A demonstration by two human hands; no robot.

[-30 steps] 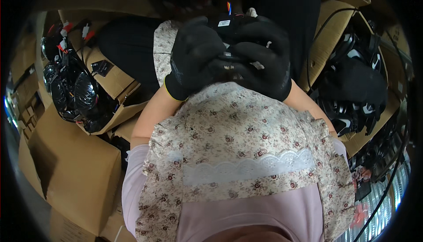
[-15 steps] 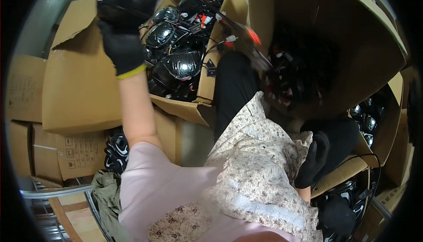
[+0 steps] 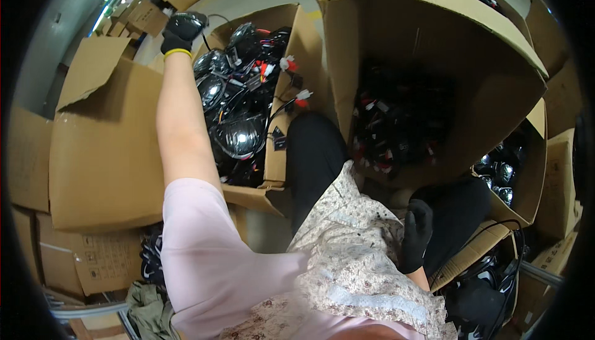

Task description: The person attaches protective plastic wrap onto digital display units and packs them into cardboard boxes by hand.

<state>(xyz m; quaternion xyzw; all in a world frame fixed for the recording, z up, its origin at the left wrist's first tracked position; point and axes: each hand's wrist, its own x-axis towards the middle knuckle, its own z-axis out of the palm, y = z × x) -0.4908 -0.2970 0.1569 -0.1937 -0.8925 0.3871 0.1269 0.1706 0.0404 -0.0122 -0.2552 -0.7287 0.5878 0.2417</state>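
Observation:
My left hand (image 3: 175, 38), in a black glove with a yellow cuff, reaches far forward on an outstretched arm. It is closed on a headlight (image 3: 189, 21) with a dark glossy body and a thin black cable, held up beyond the far left edge of an open carton (image 3: 276, 148). Inside that carton lie several similar headlights (image 3: 238, 135) with clear shiny lenses, among tangled cables with white and red connectors (image 3: 302, 97). My right hand (image 3: 417, 235), also black-gloved, rests by my right thigh. Its fingers are loosely bent, and nothing shows in them.
A big carton (image 3: 496, 74) tilts toward me at the right, dark cabled parts (image 3: 403, 111) deep inside. Smaller lamps (image 3: 502, 173) fill a box beyond my right knee. Another large carton (image 3: 105, 154) stands left. Black parts (image 3: 483, 296) lie in a box at lower right.
My left hand has carried the headlight forward, away from me, and its trailing cable has swung off the carton. The view has shifted; my right hand stays by my thigh.

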